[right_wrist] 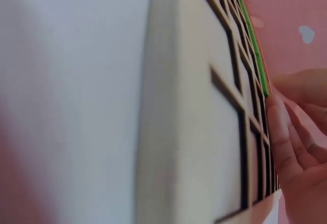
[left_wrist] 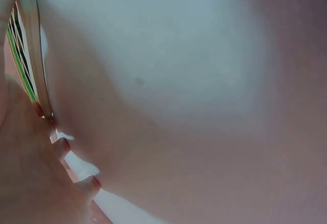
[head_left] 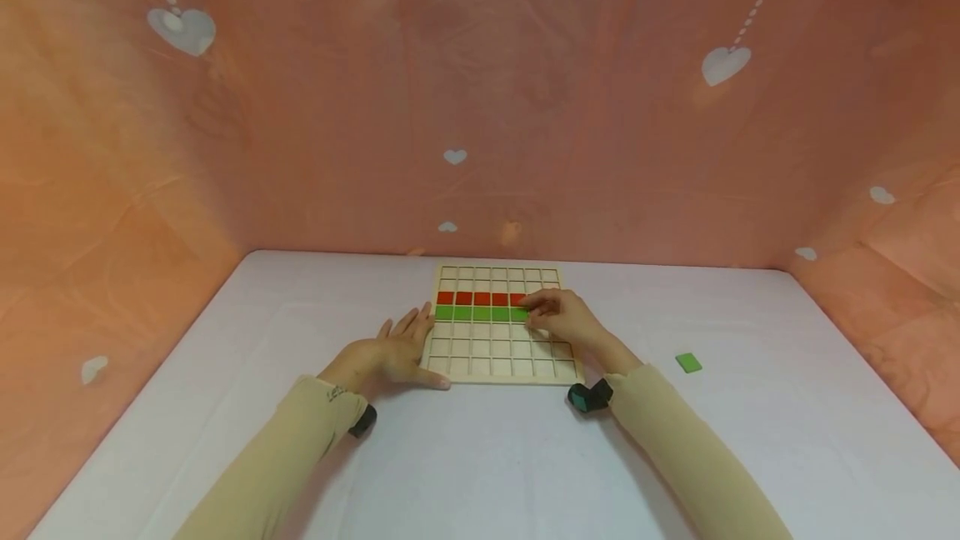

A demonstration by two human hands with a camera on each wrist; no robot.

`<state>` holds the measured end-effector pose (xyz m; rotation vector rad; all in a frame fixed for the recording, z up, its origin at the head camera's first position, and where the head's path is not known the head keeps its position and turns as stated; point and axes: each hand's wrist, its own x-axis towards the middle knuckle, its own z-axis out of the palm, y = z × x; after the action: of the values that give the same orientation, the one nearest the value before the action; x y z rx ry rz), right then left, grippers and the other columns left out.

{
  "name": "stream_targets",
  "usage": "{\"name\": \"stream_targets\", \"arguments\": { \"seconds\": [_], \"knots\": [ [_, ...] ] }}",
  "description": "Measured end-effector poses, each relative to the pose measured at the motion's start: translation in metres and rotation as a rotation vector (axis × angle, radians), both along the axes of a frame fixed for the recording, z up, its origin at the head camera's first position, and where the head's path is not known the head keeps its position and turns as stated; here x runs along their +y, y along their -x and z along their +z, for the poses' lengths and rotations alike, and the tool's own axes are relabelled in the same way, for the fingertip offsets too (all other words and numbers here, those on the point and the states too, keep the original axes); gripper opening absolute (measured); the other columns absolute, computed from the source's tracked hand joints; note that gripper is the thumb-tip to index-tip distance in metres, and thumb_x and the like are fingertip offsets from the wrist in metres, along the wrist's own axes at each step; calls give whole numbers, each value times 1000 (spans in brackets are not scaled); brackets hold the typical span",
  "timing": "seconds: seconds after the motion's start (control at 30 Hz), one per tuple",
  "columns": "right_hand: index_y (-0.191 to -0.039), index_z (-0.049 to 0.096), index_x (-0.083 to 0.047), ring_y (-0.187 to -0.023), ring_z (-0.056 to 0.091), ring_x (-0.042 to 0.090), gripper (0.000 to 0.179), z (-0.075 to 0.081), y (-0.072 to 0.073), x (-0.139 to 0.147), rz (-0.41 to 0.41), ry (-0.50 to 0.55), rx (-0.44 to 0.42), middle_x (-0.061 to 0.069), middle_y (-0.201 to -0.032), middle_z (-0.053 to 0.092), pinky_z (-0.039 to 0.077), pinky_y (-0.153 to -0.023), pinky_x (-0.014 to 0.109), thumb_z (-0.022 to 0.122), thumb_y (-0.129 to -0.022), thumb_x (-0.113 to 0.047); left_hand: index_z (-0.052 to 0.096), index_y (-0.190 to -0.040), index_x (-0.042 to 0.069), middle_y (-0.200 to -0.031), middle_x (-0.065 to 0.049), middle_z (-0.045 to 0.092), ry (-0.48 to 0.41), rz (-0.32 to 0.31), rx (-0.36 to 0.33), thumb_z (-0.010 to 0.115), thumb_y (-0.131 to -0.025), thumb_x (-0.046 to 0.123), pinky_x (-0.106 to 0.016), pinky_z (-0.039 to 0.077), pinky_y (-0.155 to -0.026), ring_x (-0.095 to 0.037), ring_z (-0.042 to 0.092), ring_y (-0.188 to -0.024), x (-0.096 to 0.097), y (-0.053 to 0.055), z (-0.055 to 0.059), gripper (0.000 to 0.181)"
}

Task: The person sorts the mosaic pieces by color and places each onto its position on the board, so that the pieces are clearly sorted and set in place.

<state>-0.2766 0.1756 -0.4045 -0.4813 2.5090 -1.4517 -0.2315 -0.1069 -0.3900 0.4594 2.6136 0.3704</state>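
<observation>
A pale wooden grid board lies flat on the white table. Red square tiles fill a row of its cells, with a row of green tiles just below. My right hand is over the board's right side, index finger and thumb pinching the green tile at the right end of that row; in the right wrist view the fingertips meet the row's end. Spread along the board's left edge, my left hand has its fingers straight and its thumb by the front left corner.
One loose green tile lies on the table to the right of the board. Behind the table hangs a pinkish-orange cloth with white hearts, which also closes in both sides. Dark wrist bands show at the cuffs.
</observation>
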Motion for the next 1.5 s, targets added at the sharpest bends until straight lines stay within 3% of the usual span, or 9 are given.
{"name": "stream_targets", "arguments": {
  "seconds": [0.2, 0.47, 0.77, 1.2, 1.5],
  "knots": [
    [-117, 64, 3, -95, 64, 22, 30, -2, -2, 4, -13, 18, 18, 19, -109, 67, 49, -78, 26, 63, -88, -2, 5, -153, -1, -161, -16, -9, 1, 6, 3, 67, -82, 56, -56, 1, -118, -34, -4, -149, 1, -1, 0, 110],
    [-118, 63, 4, -104, 63, 30, 31, -5, -5, 16, -7, 42, 49, 21, -115, 65, 51, -91, 37, 64, -89, -7, 4, -152, -2, -161, -16, -10, 10, -7, 10, 66, -82, 57, -56, 2, -118, -34, -4, -148, 1, -1, 0, 110],
    [-118, 64, 0, -98, 65, 21, 30, -4, -9, 31, -45, 24, 43, 17, -113, 68, 50, -89, 28, 65, -88, -7, 4, -152, -2, -160, -17, -11, 2, -33, 3, 64, -84, 57, -58, 1, -118, -35, -5, -148, 3, 0, 1, 109],
    [-120, 63, 1, -99, 65, 23, 36, 0, -21, 54, -73, -21, 56, 18, -116, 67, 47, -89, 32, 68, -88, -13, 6, -152, -1, -161, -17, -10, -22, -4, 1, 68, -82, 55, -58, 1, -118, -35, -5, -148, -2, -1, -3, 110],
    [-122, 61, 3, -93, 65, 13, 37, -1, -30, 72, -93, -32, 49, 21, -116, 66, 51, -79, 25, 66, -89, -12, 5, -152, -2, -160, -18, -10, -26, -9, -5, 67, -83, 54, -57, 0, -118, -35, -5, -148, -1, -4, 1, 109]
  ]
}}
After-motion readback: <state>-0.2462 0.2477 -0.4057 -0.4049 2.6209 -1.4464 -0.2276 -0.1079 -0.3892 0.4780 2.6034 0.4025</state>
